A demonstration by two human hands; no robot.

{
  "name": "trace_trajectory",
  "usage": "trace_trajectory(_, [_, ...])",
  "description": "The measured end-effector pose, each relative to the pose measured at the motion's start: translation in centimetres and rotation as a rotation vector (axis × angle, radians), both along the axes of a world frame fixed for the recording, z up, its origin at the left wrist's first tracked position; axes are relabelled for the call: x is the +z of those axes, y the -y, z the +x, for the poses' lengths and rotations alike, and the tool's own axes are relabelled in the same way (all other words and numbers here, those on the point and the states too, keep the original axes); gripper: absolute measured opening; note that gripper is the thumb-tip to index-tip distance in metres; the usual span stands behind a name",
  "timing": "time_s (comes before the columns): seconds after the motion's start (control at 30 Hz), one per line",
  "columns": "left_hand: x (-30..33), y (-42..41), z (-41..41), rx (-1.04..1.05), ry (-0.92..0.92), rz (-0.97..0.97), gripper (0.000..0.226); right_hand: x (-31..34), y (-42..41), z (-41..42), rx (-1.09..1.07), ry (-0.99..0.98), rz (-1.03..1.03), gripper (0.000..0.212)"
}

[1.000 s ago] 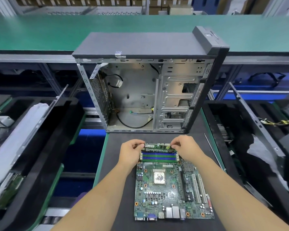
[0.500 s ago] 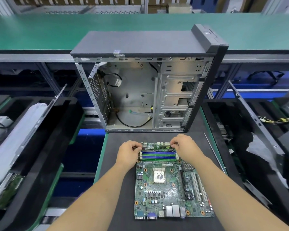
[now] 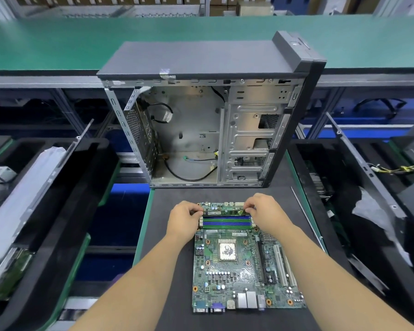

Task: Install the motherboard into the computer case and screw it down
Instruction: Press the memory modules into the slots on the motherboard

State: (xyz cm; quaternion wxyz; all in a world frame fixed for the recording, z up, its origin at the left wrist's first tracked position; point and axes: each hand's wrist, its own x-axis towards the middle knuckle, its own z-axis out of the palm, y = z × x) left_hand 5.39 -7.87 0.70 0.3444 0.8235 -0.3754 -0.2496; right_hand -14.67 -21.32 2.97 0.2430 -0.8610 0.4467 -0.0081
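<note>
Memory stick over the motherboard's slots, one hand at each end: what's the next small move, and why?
Probably press the memory stick straight down into its slot. The left hand and right hand pinch its ends, and it stands above the blue slots. The motherboard lies flat on the mat, outside the open computer case.

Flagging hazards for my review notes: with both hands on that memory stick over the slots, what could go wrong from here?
1. The left hand and right hand pinch the memory stick at its ends above the blue slots; uneven pressure could seat it crooked.
2. The motherboard lies unfixed on the black mat, so pushing may flex or shift it.
3. Loose cables lie on the floor of the open case and could get trapped under the board later.
</note>
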Motion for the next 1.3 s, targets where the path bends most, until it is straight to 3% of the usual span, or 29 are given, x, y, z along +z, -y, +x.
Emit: trace_trajectory(1.3, [-0.6,0.1,-0.4,-0.048,0.093,0.014,0.014,-0.8,0.0,-0.8,-0.034,0.055,-0.002,0.022])
